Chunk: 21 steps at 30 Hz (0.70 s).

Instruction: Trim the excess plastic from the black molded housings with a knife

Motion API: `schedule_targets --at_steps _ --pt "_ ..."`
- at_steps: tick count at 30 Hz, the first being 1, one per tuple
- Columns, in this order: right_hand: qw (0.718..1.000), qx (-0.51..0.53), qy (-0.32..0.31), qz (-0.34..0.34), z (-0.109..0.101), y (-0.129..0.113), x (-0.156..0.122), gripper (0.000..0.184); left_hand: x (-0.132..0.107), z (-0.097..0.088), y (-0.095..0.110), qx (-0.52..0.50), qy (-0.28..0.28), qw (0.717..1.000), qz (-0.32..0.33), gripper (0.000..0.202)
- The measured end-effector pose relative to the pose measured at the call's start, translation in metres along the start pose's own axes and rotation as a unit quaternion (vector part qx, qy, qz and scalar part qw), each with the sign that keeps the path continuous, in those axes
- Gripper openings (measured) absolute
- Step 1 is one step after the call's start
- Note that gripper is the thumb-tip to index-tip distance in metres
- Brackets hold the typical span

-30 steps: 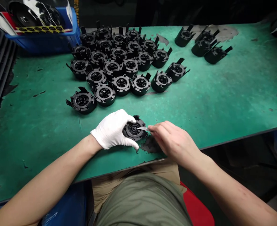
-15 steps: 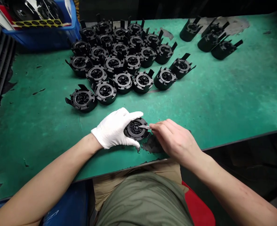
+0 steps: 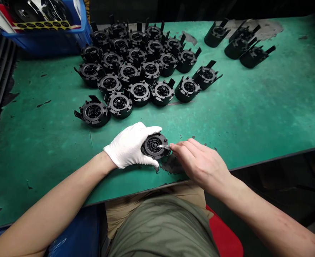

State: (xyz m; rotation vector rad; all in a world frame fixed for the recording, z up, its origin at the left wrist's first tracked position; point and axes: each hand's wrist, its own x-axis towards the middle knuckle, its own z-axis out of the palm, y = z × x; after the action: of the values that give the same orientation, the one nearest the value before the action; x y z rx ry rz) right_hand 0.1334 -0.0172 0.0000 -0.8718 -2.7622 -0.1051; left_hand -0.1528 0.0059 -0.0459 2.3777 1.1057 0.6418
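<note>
So the round black plastic part (image 3: 152, 147) is held in the white-gloved left hand (image 3: 129, 145) grip; a thin metal blade (image 3: 163, 146), pinched in the right hand (image 3: 200, 164), is laid on it from 3 o'clock.

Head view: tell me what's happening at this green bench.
A person's gloved left hand grips a round black part at the near edge of the green table. The bare right hand holds a small metal tool with its tip on the part's face. Many similar black parts sit in a cluster farther back.
</note>
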Motion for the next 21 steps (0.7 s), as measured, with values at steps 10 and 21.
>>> schedule_targets --at_steps 10,21 --pt "0.979 0.155 0.098 0.087 0.002 0.024 -0.001 0.027 -0.006 0.004 0.007 -0.017 0.075 0.993 -0.088 0.099" --pt "0.987 0.083 0.049 0.129 0.007 -0.007 -0.007 0.015 -0.002 -0.001 0.003 0.014 0.153 0.987 0.047 0.055"
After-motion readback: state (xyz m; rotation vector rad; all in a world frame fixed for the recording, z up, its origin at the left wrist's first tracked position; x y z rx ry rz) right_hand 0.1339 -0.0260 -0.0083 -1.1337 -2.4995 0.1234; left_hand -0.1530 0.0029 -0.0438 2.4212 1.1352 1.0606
